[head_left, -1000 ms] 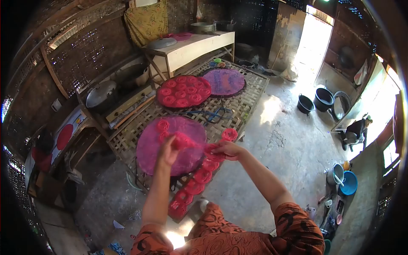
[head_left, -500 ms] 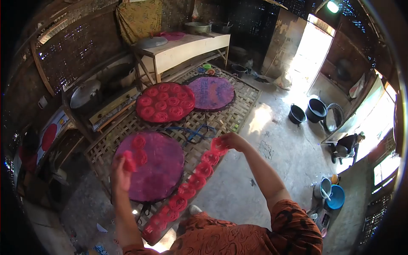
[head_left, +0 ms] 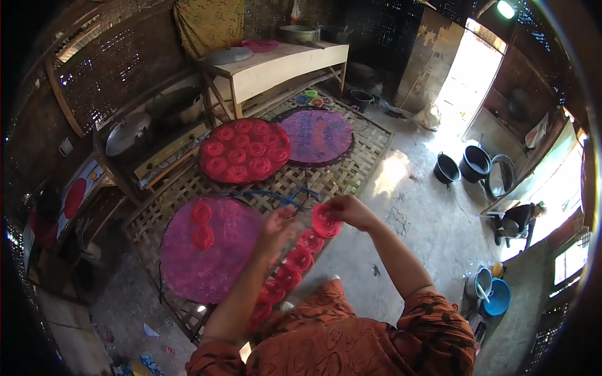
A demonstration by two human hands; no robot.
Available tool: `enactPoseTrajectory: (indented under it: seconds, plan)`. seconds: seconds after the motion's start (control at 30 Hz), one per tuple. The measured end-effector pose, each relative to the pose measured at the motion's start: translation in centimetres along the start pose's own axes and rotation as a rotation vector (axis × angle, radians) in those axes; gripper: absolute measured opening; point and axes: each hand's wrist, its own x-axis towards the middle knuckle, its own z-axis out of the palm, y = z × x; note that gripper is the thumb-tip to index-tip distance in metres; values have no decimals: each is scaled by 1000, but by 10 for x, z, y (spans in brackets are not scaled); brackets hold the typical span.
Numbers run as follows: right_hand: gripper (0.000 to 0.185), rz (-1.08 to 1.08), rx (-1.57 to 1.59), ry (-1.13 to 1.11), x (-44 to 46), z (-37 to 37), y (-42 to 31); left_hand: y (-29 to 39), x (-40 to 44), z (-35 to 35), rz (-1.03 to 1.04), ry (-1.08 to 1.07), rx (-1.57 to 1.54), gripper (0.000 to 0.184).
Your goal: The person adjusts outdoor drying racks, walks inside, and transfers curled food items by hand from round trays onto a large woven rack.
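Note:
My right hand (head_left: 348, 213) pinches the top red ring (head_left: 326, 221) of a row of red lacy rings (head_left: 288, 277) that runs down toward my lap. Close to its left, my left hand (head_left: 277, 229) is raised beside the row, its fingers smeared by motion; whether it holds anything is unclear. A round purple mat (head_left: 210, 269) on the left bears two red coils (head_left: 202, 213), one above the other. Behind it lies a round tray covered with several red coils (head_left: 236, 156), which touches another purple disc (head_left: 320, 134).
A woven bamboo platform (head_left: 370, 141) carries the discs and a blue strap (head_left: 266, 195). Behind stands a pale table (head_left: 282, 75) with pots. Black buckets (head_left: 475, 164) and a blue basin (head_left: 496, 297) are on the floor at right, where a person (head_left: 519, 220) crouches.
My left hand has moved right from the purple mat to beside my right hand. The red piece it held over the mat no longer shows there.

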Motion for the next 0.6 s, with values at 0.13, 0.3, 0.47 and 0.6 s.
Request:
enactPoseTrajectory:
  seconds: [0.13,0.3,0.47,0.6]
  plan:
    - [26,34,-54,135,11,-34,43,34,-38,-47,116,216,286,39]
    - [29,106,-157,70,49,-55,122,73,-127,-95,190,627,323,36]
    - [24,-25,-1003,241,74,-43,78,63,-196,-148,226,990,342,36]
    - [22,-324,-585,56,134,45,2,48,-194,-162,225,901,732,38]
